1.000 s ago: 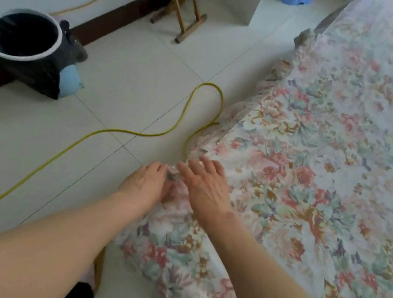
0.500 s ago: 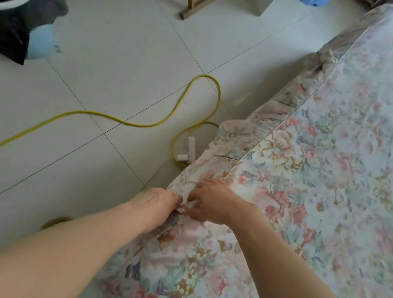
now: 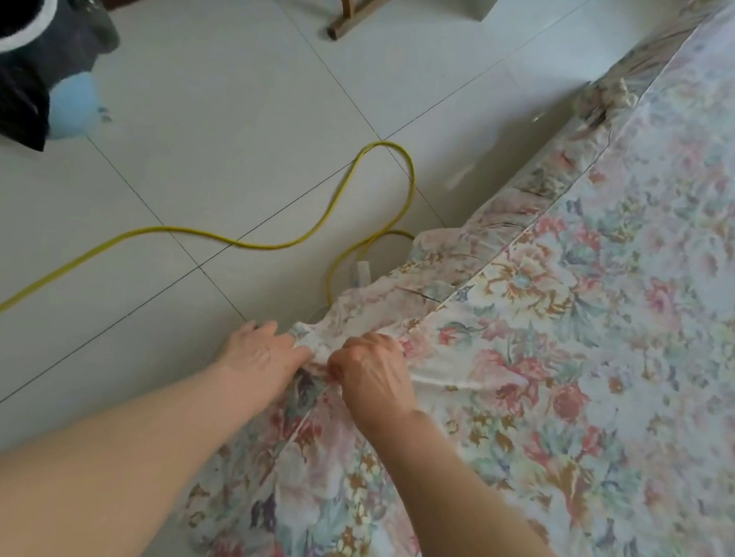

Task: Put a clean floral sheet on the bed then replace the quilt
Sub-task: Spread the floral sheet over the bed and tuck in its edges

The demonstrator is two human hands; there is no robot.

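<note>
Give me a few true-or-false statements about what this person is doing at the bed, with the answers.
1. Both hands grip the sheet at the bed's edge. True: left hand, right hand.
2. A yellow cable lies on the floor. True.
3. The sheet is plain white. False: it is floral.
4. The bin stands on the bed. False: it stands on the floor, far from the bed.
5. The quilt is already back on. False: only the sheet shows.

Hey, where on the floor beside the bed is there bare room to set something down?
Bare pale tile floor lies between the black-lined bin, the wooden stand and the yellow cable; also nearer, left of your left hand. It is crowded where the cable loops against the floral sheet.
</note>
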